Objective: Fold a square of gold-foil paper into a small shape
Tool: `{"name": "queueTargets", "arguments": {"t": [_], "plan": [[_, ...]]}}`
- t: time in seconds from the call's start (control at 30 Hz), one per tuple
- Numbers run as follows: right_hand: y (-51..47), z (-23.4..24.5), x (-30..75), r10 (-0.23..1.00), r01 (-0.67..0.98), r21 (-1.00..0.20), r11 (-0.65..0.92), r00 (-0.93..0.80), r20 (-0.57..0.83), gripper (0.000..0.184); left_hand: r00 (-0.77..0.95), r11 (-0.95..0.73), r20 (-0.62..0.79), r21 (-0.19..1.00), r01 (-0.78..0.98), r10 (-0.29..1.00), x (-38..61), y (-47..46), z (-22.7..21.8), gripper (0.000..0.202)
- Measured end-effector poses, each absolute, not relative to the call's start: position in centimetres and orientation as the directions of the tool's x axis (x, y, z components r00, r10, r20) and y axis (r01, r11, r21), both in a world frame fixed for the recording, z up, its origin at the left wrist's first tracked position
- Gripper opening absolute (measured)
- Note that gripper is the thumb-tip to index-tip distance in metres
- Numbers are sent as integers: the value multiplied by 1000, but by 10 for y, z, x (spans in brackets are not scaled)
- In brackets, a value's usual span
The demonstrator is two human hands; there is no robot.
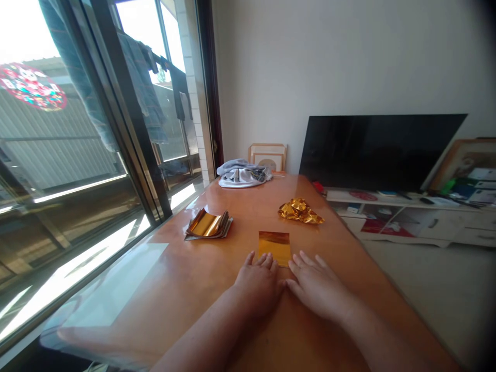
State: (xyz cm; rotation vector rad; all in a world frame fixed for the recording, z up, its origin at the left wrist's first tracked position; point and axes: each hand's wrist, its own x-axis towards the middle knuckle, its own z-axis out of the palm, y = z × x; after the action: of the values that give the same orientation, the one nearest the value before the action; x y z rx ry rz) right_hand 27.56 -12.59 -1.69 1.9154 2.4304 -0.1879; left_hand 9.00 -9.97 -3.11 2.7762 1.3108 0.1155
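Note:
A square sheet of shiny gold foil paper (274, 245) lies flat on the wooden table in front of me. My left hand (259, 279) rests palm down, its fingertips over the sheet's lower left part. Beside it my right hand (315, 281) lies flat with fingers spread, at the sheet's lower right corner. The two thumbs nearly meet below the sheet. Farther left sits a stack of curled gold foil sheets (206, 224). Crumpled or folded gold foil pieces (300, 211) lie in a heap beyond my right hand.
The glossy table (186, 289) stretches away from me. A bundle of grey and white cloth (244, 174) lies at its far end, before leaning picture frames (267, 155). A glass sliding door (104, 103) runs along the left. At right, a television (382, 152) stands on a white cabinet (437, 219).

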Motion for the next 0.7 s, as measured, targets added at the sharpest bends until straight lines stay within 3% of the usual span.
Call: {"name": "queueTargets", "arguments": {"t": [0.13,0.3,0.47,0.6,0.7], "plan": [[-117,-12,286,974,971,-100,218,-222,-37,49,645,-645,34,104,757,763,89,-99,-32,61],[-97,-17,301,999,962,-272,36,-27,38,34,643,-641,40,141,754,765,89,-98,-33,60],[-88,-31,305,975,907,-380,179,-112,192,17,634,-637,81,184,749,769,88,-97,-31,52],[-84,-44,302,962,892,-406,200,-102,252,20,646,-654,116,215,725,754,85,-93,-30,42],[-77,-54,301,958,881,-449,149,-15,288,42,645,-658,137,235,716,751,83,-91,-29,39]]}}
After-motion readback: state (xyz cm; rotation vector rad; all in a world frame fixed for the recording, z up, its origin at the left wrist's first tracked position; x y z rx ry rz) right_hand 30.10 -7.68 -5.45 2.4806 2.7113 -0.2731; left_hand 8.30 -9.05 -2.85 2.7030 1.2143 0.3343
